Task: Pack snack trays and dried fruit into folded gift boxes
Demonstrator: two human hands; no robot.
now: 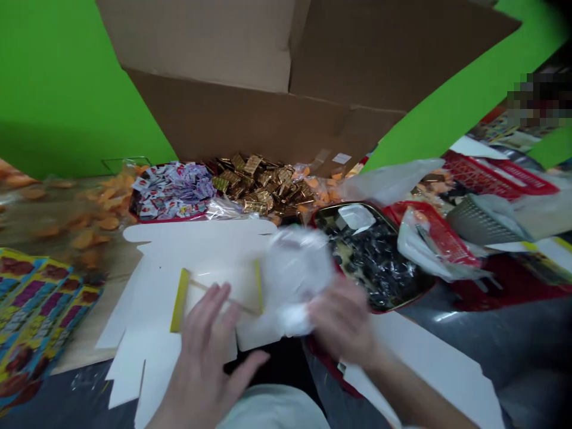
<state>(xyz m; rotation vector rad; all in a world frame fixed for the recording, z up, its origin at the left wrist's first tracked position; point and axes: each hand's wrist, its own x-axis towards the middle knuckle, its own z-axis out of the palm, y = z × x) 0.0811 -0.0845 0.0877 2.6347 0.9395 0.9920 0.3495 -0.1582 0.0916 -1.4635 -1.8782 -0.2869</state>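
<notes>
A flat, unfolded white cardboard box blank point(196, 250) with two yellow strips lies in front of me. My left hand point(208, 351) rests flat on it, fingers stretched out and apart. My right hand point(344, 325) is smeared by motion and grips a crumpled clear plastic bag point(297, 274) at the blank's right edge, beside a tray of dark wrapped sweets point(379, 262).
A big brown carton point(286, 77) stands open at the back. Before it lie piles of purple-white sachets point(172, 190), gold wrapped sweets point(259, 182) and orange sweets point(105, 199). Colourful printed boxes point(36, 310) are stacked at left. Red baskets point(496, 176) and plastic bags fill the right.
</notes>
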